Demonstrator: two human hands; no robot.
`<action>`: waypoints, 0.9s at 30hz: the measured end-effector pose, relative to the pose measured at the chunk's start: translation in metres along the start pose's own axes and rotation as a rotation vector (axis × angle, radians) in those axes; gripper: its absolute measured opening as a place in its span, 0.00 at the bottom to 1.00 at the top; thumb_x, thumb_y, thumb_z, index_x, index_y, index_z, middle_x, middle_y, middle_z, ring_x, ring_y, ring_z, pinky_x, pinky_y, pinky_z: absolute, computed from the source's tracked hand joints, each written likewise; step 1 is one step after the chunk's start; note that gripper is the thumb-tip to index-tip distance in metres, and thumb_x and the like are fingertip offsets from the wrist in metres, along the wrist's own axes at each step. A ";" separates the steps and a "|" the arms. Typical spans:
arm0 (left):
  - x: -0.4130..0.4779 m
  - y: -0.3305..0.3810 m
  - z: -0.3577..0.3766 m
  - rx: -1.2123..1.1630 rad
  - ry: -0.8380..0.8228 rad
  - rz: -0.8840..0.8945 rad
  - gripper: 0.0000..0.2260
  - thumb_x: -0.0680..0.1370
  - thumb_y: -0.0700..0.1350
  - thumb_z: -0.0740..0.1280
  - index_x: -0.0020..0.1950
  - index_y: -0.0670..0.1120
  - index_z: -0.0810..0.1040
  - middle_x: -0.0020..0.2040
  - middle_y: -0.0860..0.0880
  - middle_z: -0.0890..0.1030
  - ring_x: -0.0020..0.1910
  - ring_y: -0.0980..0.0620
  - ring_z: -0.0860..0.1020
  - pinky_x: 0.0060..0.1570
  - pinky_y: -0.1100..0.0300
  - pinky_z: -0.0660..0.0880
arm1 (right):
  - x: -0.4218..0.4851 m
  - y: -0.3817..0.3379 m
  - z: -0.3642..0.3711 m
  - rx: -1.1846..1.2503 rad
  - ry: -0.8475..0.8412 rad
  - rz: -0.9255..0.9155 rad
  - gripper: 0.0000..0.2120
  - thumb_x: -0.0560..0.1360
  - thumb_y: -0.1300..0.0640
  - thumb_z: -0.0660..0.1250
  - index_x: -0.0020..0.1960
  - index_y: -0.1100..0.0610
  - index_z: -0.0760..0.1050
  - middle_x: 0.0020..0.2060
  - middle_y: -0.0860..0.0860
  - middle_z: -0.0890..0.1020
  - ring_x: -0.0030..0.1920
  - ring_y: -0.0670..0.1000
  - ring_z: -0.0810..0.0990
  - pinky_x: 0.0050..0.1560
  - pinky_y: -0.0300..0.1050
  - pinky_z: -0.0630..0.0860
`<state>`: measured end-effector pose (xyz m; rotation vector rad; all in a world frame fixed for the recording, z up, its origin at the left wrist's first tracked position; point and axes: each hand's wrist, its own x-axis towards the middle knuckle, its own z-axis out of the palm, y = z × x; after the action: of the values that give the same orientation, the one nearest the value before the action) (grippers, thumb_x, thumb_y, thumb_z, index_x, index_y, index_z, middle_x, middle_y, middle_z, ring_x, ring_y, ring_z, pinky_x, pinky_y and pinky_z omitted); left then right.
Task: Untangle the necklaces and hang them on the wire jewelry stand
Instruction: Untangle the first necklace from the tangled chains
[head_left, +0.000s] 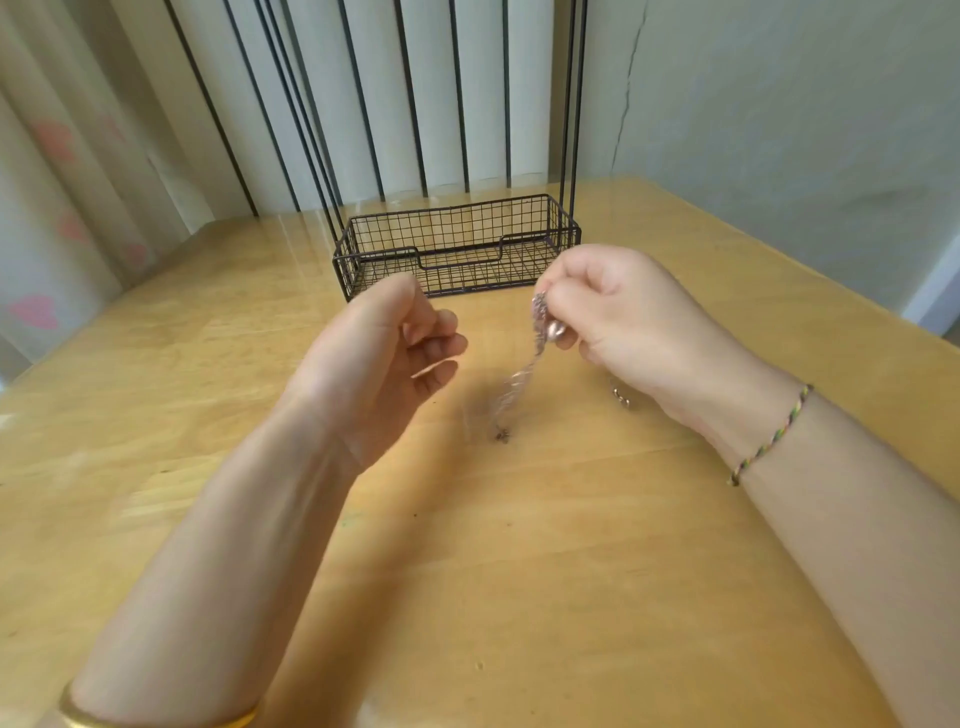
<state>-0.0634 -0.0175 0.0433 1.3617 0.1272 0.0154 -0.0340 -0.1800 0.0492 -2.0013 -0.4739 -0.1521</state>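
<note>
A tangled bunch of thin silvery necklaces hangs blurred above the wooden table. My right hand pinches its top end, fingers curled, just in front of the stand. My left hand hovers to the left of the chains with loosely curled fingers and holds nothing that I can see. The black wire jewelry stand sits at the back of the table, a mesh basket at its base and tall rods rising out of view. A small metal piece shows under my right hand.
The table's far edge meets a curtain on the left and a pale wall on the right. A gold bangle is on my left forearm, a braided string bracelet on my right wrist.
</note>
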 end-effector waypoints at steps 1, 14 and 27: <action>0.002 0.001 -0.002 0.006 0.020 0.017 0.11 0.74 0.38 0.55 0.31 0.47 0.63 0.33 0.50 0.72 0.32 0.54 0.73 0.39 0.61 0.69 | 0.001 0.000 -0.003 0.050 0.014 0.023 0.09 0.73 0.65 0.59 0.39 0.62 0.76 0.29 0.48 0.75 0.29 0.44 0.71 0.27 0.32 0.65; -0.007 -0.009 0.012 0.334 -0.115 0.179 0.01 0.72 0.42 0.71 0.42 0.47 0.81 0.42 0.48 0.82 0.44 0.55 0.78 0.47 0.60 0.72 | -0.002 -0.001 -0.001 0.229 -0.040 0.052 0.05 0.73 0.64 0.67 0.40 0.58 0.78 0.28 0.48 0.78 0.29 0.44 0.74 0.26 0.35 0.66; -0.008 -0.006 0.010 0.288 -0.057 0.133 0.07 0.75 0.41 0.68 0.38 0.48 0.78 0.35 0.53 0.81 0.35 0.59 0.78 0.43 0.62 0.71 | -0.004 -0.004 0.001 0.253 -0.111 0.044 0.06 0.75 0.67 0.64 0.44 0.57 0.74 0.31 0.51 0.78 0.31 0.44 0.73 0.26 0.33 0.66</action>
<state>-0.0704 -0.0287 0.0400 1.6552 -0.0102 0.0722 -0.0391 -0.1785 0.0504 -1.7754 -0.4940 0.0450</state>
